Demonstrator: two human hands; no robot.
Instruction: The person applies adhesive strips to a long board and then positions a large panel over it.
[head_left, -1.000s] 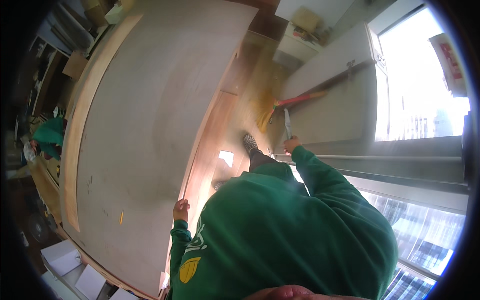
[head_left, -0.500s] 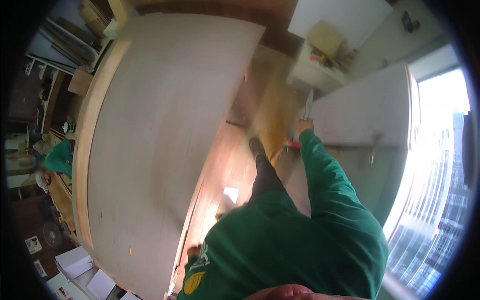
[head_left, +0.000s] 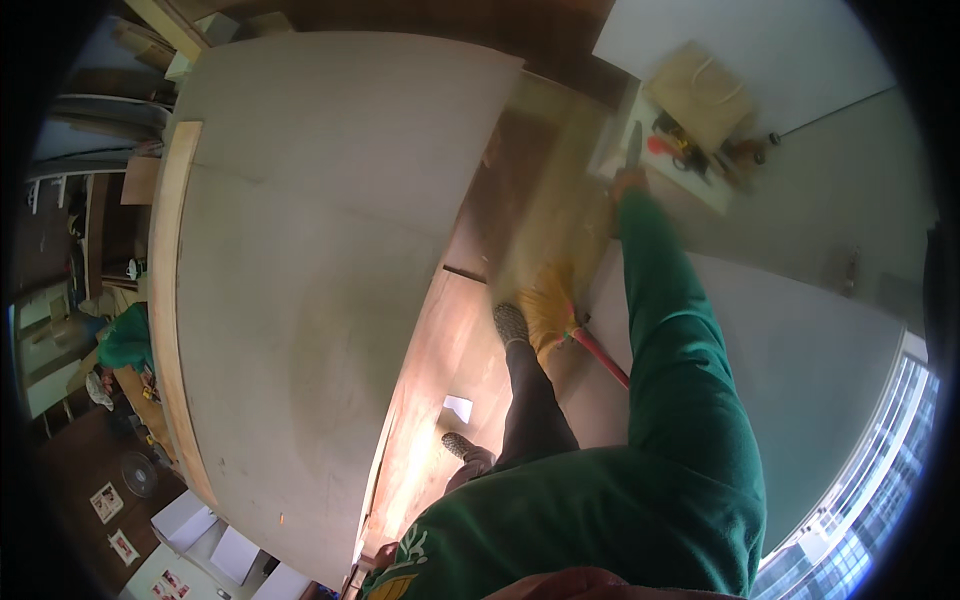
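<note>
My right hand (head_left: 629, 182) is closed round a narrow, pointed blade that looks like a knife (head_left: 635, 146), its tip pointing away from me. The arm is stretched far forward, so the hand is beside a small white cabinet top (head_left: 708, 193) with several tools on it. Among them are a red round thing (head_left: 656, 145) and a tan bag (head_left: 702, 92). My left hand (head_left: 380, 558) shows only in small part at the lower edge, beside the near end of a large grey board (head_left: 320, 250); its fingers are hidden.
A yellow broom (head_left: 546, 305) with a red handle lies by my foot (head_left: 509, 322). A wooden strip (head_left: 172, 300) runs along the board's left edge. White paper (head_left: 458, 407) lies on the wooden floor. Another person in green (head_left: 125, 338) works at far left. Windows (head_left: 850, 540) stand at right.
My right hand has moved forward with the blade, up to the cabinet. The view has turned, and the cabinet and its tools appear nearer. My left hand sits lower in view.
</note>
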